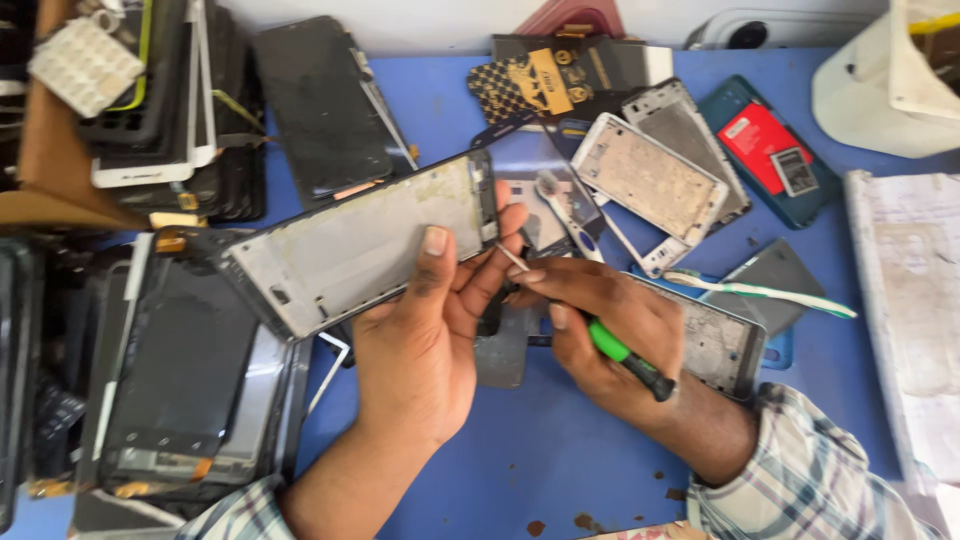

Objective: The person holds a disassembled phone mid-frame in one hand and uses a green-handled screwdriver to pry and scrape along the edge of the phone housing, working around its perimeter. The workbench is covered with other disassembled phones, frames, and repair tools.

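Blue surface under us: our left hand fingers clamp the phone frame, long axis toward ten o'clock; our right hand fingers grip the screwdriver, tip seemingly at the frame's near corner.

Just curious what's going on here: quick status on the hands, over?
Left hand grips phone frame. Right hand holds green-handled screwdriver, tip at frame's edge. Loose phone parts crowd blue table.

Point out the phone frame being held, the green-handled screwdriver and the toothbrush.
phone frame (350,250), head view, on its bare metal back.
green-handled screwdriver (612,348), head view, on the green grip.
toothbrush (770,291), head view, on the middle of its handle.
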